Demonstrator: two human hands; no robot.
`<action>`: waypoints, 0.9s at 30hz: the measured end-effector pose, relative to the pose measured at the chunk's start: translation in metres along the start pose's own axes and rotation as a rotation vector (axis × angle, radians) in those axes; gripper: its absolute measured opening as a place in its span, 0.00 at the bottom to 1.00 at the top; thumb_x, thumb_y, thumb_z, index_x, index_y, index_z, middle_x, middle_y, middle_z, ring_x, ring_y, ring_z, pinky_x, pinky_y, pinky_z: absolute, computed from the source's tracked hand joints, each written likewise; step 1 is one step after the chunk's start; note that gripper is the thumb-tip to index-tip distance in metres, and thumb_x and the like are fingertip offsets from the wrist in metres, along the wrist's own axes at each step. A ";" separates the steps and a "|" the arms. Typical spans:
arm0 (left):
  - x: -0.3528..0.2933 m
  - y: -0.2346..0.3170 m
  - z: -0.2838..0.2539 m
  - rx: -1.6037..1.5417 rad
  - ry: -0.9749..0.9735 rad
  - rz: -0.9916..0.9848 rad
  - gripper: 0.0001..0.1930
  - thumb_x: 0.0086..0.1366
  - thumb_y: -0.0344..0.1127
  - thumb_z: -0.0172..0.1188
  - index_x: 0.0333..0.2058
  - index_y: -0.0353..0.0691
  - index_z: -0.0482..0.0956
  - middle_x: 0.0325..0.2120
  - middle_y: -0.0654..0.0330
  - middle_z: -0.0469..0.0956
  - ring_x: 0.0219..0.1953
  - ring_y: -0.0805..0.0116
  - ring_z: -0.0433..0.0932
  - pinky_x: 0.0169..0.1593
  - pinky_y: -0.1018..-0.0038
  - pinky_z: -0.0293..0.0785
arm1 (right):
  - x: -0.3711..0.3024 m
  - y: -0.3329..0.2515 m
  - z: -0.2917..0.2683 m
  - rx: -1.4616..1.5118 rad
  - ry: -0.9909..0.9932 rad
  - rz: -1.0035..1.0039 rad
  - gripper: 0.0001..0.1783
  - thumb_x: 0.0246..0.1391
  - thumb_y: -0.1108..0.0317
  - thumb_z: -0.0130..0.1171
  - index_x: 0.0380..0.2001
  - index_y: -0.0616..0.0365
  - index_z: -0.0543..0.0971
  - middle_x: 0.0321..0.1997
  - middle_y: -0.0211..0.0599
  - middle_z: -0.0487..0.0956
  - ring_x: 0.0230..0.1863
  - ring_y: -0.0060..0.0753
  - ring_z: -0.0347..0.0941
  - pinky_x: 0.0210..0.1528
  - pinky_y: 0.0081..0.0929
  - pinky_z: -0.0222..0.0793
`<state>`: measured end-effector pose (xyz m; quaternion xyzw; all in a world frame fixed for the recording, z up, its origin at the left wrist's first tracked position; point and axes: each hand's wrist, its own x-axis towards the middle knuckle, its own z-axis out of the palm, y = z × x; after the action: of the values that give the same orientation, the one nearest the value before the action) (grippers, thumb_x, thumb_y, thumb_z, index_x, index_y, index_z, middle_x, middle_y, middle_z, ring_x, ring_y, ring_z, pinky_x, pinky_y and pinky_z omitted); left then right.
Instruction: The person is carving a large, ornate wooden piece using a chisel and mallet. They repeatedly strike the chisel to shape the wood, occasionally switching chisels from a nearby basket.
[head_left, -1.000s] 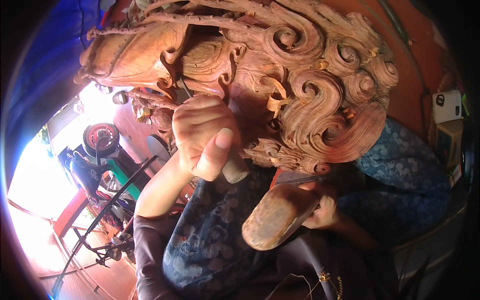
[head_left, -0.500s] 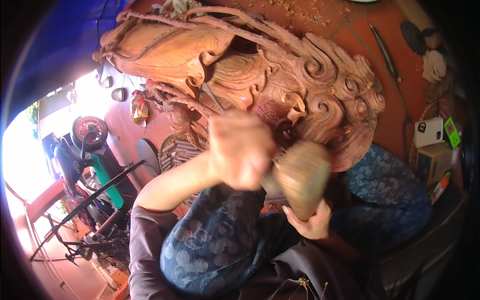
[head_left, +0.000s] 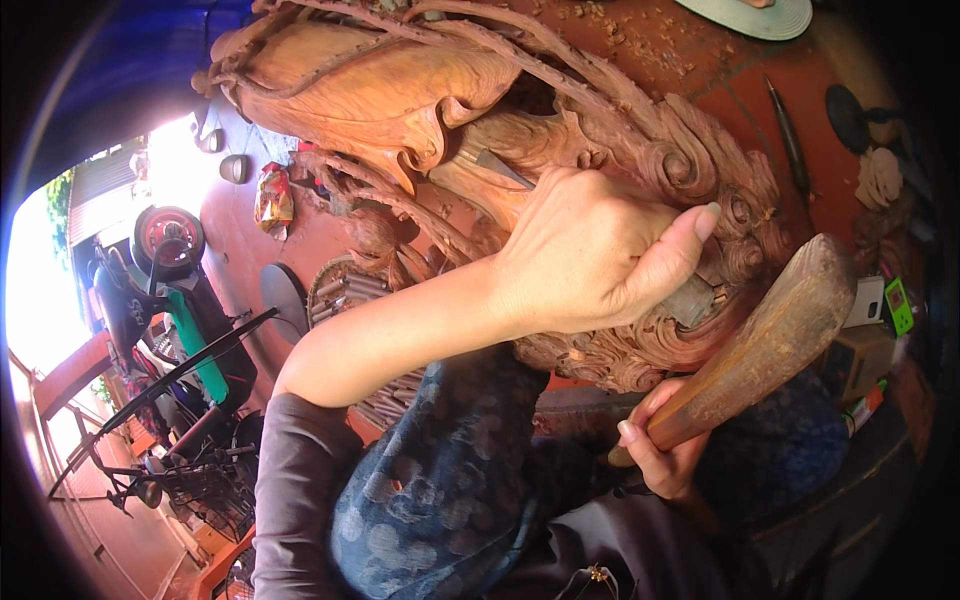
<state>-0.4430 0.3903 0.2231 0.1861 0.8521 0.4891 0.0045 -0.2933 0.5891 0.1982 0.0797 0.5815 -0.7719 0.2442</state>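
Against the carving [head_left: 640, 150], your left hand [head_left: 590, 255] is fisted tight around the chisel [head_left: 500, 167], blade on the wood. Lower right, your right hand [head_left: 665, 450] grips the mallet [head_left: 770, 335], raised beside the chisel's butt.

— What is carrying everything here?

— A reddish-brown floor [head_left: 700, 60] is running across the upper part of the frame, and the large carved wooden sculpture with scrolls and curls [head_left: 400, 90] is lying on it, filling the upper centre.

— And what is lying loose on it?

— Pale wood chips [head_left: 620, 25] are scattering along the top edge. A slim dark chisel-like tool [head_left: 790, 140] is lying at the upper right, just beside a round dark disc [head_left: 848, 115]. A crumpled colourful wrapper [head_left: 272, 197] is sitting at the left, near a small grey rounded object [head_left: 234, 168]. Part of a pale green round rim [head_left: 760, 18] is showing at the top right.
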 end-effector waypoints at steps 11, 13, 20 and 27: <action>0.003 -0.005 -0.004 0.037 0.011 0.039 0.24 0.71 0.34 0.50 0.13 0.36 0.66 0.09 0.55 0.64 0.12 0.52 0.64 0.17 0.64 0.58 | 0.001 0.002 0.006 -0.056 0.009 -0.104 0.17 0.41 0.84 0.66 0.30 0.60 0.69 0.24 0.30 0.70 0.23 0.19 0.68 0.29 0.18 0.65; 0.001 -0.007 -0.002 0.054 0.003 0.032 0.24 0.71 0.35 0.50 0.12 0.37 0.66 0.09 0.55 0.64 0.12 0.52 0.64 0.17 0.63 0.58 | 0.002 0.000 0.004 -0.135 -0.002 -0.049 0.16 0.41 0.83 0.67 0.29 0.60 0.70 0.23 0.29 0.70 0.23 0.19 0.68 0.29 0.18 0.65; 0.005 -0.010 0.001 0.045 0.129 0.006 0.29 0.69 0.41 0.51 0.07 0.39 0.64 0.05 0.53 0.62 0.09 0.49 0.64 0.14 0.62 0.57 | 0.000 0.006 0.001 -0.269 -0.056 -0.150 0.17 0.44 0.83 0.62 0.35 0.62 0.66 0.24 0.34 0.71 0.22 0.21 0.70 0.28 0.21 0.69; 0.006 -0.013 -0.008 0.019 0.151 -0.009 0.29 0.68 0.42 0.51 0.07 0.40 0.67 0.04 0.53 0.61 0.08 0.50 0.64 0.12 0.62 0.57 | 0.001 0.004 -0.001 -0.330 -0.058 -0.143 0.18 0.45 0.85 0.62 0.37 0.62 0.67 0.26 0.32 0.69 0.24 0.19 0.68 0.29 0.19 0.68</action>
<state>-0.4537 0.3793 0.2175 0.1447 0.8554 0.4937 -0.0595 -0.2921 0.5887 0.1942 -0.0254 0.6970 -0.6835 0.2153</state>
